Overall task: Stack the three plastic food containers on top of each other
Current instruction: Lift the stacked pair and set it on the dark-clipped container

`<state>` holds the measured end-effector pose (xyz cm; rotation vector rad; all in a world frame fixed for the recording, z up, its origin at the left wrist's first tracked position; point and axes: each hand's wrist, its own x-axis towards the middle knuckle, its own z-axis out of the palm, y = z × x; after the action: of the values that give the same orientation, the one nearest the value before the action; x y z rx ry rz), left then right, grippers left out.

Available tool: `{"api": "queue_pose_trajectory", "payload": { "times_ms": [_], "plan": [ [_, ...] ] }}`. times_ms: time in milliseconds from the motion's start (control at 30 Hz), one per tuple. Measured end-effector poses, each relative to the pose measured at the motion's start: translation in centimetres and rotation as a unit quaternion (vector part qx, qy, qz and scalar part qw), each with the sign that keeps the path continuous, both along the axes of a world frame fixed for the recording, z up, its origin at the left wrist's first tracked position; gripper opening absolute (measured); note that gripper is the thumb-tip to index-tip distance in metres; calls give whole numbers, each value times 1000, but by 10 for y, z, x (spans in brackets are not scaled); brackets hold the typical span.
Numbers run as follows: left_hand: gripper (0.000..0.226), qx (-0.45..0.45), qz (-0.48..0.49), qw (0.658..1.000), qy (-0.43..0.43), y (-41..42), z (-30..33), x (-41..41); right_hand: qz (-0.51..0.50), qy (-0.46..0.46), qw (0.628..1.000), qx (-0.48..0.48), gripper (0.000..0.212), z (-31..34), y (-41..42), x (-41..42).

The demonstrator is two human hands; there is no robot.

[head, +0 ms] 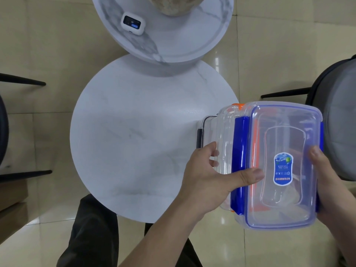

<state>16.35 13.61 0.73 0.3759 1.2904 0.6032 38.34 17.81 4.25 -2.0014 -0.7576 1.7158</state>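
Both hands [204,182] around stacked containers [279,162]

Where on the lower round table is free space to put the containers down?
Most of the lower round table is bare, from its left edge to the containers held at its right edge. The upper table is crowded: a small white device and a bowl.

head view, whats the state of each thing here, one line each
blue-clipped container: lid on, top of the stack, held by both hands
orange-clipped container: under it, mostly hidden
black-clipped container: lowest, offset to the left
left hand: gripping the stack, thumb on the top lid
right hand: gripping the stack's right side
small device: lying on the upper table, screen lit
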Motion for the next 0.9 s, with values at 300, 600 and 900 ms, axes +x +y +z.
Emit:
{"api": "queue_pose_trajectory", "payload": {
  "times_ms": [300, 600, 900],
  "plan": [
    [98, -4, 7, 1000, -4, 0, 1, 1, -5, -1, 1000, 5, 96, 3, 0, -2],
    [100, 27, 14, 999, 22, -6, -4, 5, -18, 1, 1000, -4, 77, -4, -5, 4],
    [76, 37, 33, 996, 74, -4, -9, -12, -134, 324, 934, -72, 99, -33, -21, 72]
  ]
}}
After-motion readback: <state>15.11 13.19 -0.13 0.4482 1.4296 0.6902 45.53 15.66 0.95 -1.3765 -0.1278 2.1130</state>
